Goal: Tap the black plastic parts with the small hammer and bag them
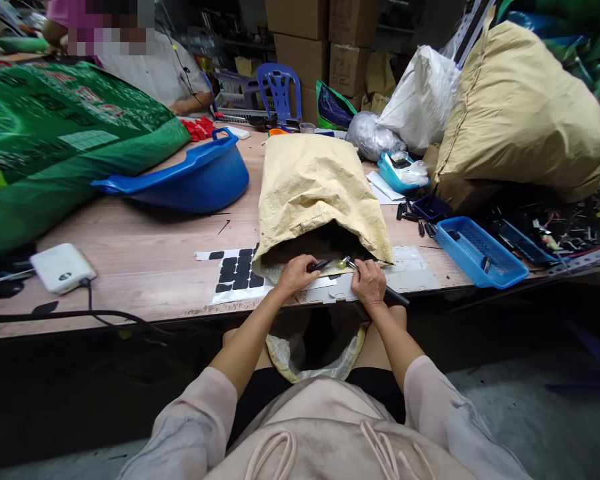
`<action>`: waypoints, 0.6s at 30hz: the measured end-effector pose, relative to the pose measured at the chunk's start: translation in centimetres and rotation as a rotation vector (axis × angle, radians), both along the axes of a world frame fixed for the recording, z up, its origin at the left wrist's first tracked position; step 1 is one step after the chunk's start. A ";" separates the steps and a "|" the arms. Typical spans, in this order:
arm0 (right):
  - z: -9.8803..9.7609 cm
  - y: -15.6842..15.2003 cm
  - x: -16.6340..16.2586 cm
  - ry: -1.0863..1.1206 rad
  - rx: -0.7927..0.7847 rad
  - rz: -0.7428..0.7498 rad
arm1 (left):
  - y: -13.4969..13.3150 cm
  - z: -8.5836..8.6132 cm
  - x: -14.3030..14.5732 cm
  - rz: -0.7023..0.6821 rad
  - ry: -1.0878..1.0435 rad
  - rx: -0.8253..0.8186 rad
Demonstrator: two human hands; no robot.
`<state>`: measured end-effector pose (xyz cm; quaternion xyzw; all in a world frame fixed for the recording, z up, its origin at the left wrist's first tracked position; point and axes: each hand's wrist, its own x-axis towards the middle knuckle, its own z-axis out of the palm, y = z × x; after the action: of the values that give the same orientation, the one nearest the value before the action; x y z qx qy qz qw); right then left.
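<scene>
My left hand [296,273] is closed on a small black part [320,265] at the mouth of a tan sack [315,193] lying on the wooden table [145,260]. Beside it, my right hand [368,283] grips a thin black-handled tool [396,296] whose metal tip [350,264] points toward the black part. Both hands rest at the table's front edge. A white sheet with black square pads [237,273] lies just left of my left hand. An open sack [320,350] sits on my lap below the table edge.
A blue basin [200,177] and a big green bag [55,147] lie at the left, a white box with a cable [63,267] near the edge. Blue trays [480,250], tan and white sacks stand at the right. Another person [150,67] sits at the far side.
</scene>
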<state>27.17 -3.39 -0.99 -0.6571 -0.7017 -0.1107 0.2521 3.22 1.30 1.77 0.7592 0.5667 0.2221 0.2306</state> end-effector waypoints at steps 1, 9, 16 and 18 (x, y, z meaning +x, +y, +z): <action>0.0 0.0 0.0 0.003 0.001 -0.004 | -0.5 -0.6 -0.1 -0.063 -0.025 0.036; 0.1 0.5 1.2 0.070 -0.026 0.048 | -0.6 -2.5 0.1 -0.087 -0.108 0.076; 2.6 -1.0 -0.4 0.366 0.076 0.158 | -0.4 -2.5 0.3 -0.057 -0.122 0.066; 3.0 -1.6 -1.6 0.412 0.060 0.252 | -0.5 -2.4 0.4 -0.050 -0.128 0.061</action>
<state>25.57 -5.04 2.00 -0.5655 -0.7082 0.0374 0.4210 3.64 0.80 -0.67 0.7639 0.5247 0.2817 0.2486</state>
